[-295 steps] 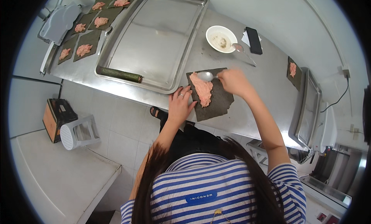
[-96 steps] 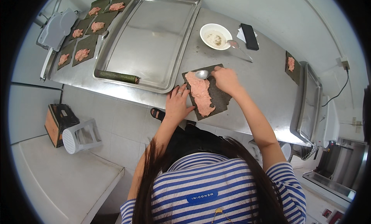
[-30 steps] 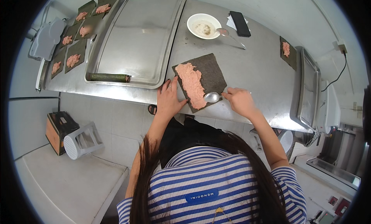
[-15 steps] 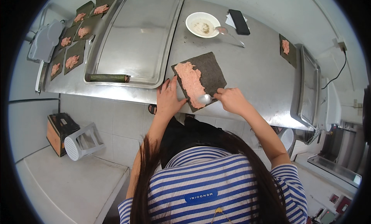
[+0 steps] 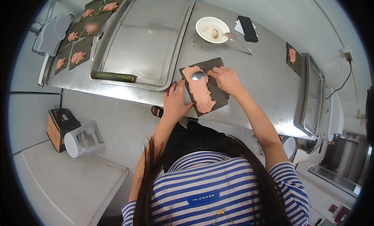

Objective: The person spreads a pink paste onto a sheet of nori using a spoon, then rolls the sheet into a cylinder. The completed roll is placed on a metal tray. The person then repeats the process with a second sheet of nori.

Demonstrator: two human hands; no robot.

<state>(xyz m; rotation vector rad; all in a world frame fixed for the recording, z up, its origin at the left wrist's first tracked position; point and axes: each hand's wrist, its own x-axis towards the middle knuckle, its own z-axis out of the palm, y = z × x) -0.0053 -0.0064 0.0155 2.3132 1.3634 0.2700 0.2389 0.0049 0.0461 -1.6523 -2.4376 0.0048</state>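
Observation:
A dark green nori sheet (image 5: pixel 220 94) lies at the table's front edge, tilted a little. A band of pink minced paste (image 5: pixel 201 95) runs along its left side from far to near. My right hand (image 5: pixel 227 80) is closed around the handle of a metal spoon (image 5: pixel 198 75), whose bowl rests on the far part of the paste. At the sheet's left edge lies my left hand (image 5: pixel 177 102), fingers spread, its thumb touching the sheet. In the steel tray (image 5: pixel 144 38) just left of that hand, a rolled nori log (image 5: pixel 113 77) lies along the near wall.
A white bowl (image 5: pixel 212 20) of pale liquid and a second spoon (image 5: pixel 242 45) are at the back. A black phone (image 5: pixel 248 29) lies beside them. Several nori pieces with pink paste (image 5: pixel 78 57) sit far left, another (image 5: pixel 292 55) near a second tray (image 5: pixel 311 97) at right.
My right hand has moved the spoon from the near end of the paste to its far end. The left hand stays beside the sheet. The whole view has shifted slightly.

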